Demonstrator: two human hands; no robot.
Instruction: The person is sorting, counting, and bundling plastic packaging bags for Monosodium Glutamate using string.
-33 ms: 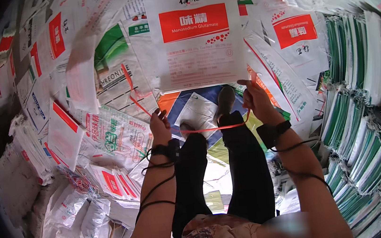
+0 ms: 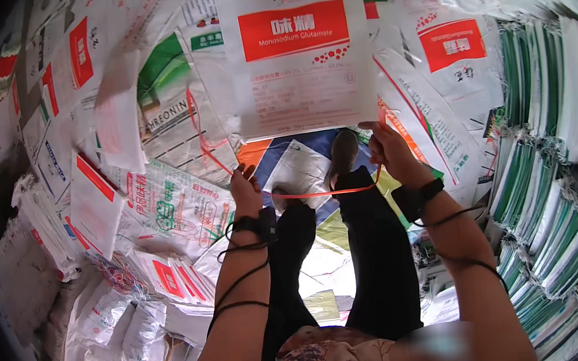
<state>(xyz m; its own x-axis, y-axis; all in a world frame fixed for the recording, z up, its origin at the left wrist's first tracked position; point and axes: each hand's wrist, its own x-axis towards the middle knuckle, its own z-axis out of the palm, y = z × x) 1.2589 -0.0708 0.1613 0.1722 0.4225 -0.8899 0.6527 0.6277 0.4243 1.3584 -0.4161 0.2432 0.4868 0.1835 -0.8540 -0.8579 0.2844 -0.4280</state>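
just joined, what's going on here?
A person standing among printed sacks has a red strap in both hands. The left hand and right hand hold it stretched across in front of the legs, near the lower edge of a white sack with a red panel. More strap trails up and left past the left hand. Green-and-white stacks stand at the right.

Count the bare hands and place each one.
2. The left hand holds the red strap below the lower left corner of the big white bag; the right hand, also on the strap, is by its lower right corner. No others show.
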